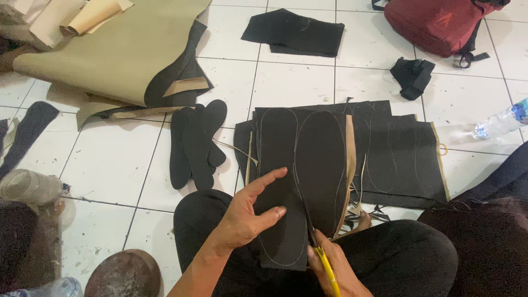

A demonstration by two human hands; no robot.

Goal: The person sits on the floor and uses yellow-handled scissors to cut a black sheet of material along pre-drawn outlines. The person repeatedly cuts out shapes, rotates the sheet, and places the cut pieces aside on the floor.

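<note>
White tiled floor, black sheets

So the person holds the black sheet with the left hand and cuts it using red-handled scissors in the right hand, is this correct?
Not quite: the scissors have yellow handles, not red, as the head view shows. The rest holds: the left hand holds the black sheet and the right hand cuts.

I see my own two bare arms coming up from the bottom of the view, with no sleeves, gloves, watch or rings on them. My left hand shows long fingers with short, plain nails. My right hand is only partly in view at the lower edge. My legs are in plain black trousers, the cloth smooth and unmarked, with light creases at the knees.
</note>
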